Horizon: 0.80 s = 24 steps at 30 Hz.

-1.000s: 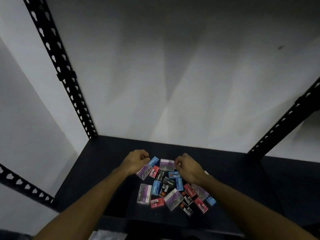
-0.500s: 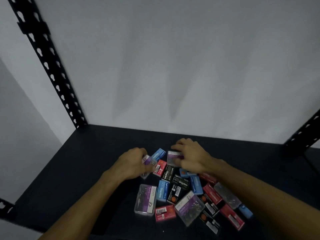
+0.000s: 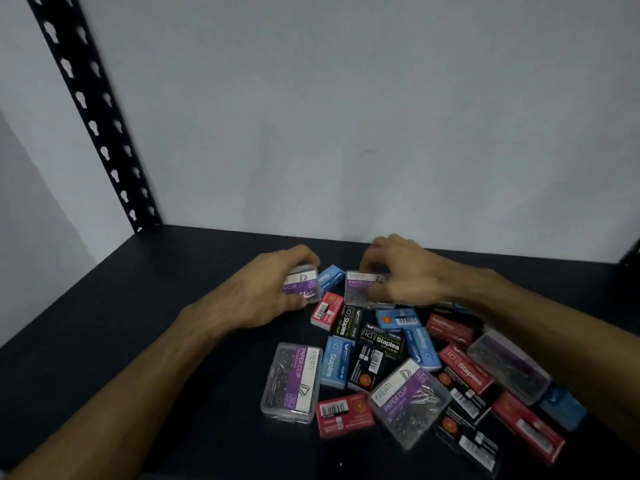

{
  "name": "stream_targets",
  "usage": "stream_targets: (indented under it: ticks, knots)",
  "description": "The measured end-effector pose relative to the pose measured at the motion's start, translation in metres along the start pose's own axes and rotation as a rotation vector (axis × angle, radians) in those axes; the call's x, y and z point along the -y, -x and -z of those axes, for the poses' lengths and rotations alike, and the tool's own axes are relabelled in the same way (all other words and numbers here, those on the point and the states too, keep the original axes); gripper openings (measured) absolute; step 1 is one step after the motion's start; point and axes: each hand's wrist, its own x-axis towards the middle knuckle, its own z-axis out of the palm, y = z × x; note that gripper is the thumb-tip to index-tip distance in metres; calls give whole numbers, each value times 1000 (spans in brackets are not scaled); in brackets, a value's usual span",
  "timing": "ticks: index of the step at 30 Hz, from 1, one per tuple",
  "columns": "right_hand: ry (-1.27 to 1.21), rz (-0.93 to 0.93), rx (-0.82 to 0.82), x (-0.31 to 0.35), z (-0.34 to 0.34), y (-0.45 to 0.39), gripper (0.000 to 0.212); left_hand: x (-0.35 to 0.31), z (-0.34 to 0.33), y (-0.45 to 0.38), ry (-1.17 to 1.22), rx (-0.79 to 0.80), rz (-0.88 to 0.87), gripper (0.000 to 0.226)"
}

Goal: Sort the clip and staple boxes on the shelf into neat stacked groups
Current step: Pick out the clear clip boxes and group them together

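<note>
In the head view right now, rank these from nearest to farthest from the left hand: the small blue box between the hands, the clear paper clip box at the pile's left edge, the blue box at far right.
1. Small blue box, just right of the left hand.
2. Clear paper clip box, toward the camera, at the pile's left edge.
3. Blue box at far right, across the whole pile.

We see a loose pile of small boxes on a dark shelf. Four clear paper clip boxes with purple labels: one far left gripped by the left hand, one beside it pinched by the right hand, one lying flat at the near left, one tilted over the pile's front. Between them, blue, black and red staple boxes lie scattered at mixed angles, several overlapping.
</note>
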Motion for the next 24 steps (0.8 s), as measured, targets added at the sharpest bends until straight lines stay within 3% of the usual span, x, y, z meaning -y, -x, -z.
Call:
stream_targets:
  ticks: [9, 18, 24]
  knots:
    - [-232, -71, -66, 4, -5, 16, 30, 0, 3, 7, 152, 40, -8, 56]
    - [-302, -94, -112, 18, 0, 31, 38, 8, 9, 13, 185, 38, 41, 41]
    - [-305, -113, -96, 24, 0, 34, 34, 14, 11, 19, 165, 31, 55, 48]
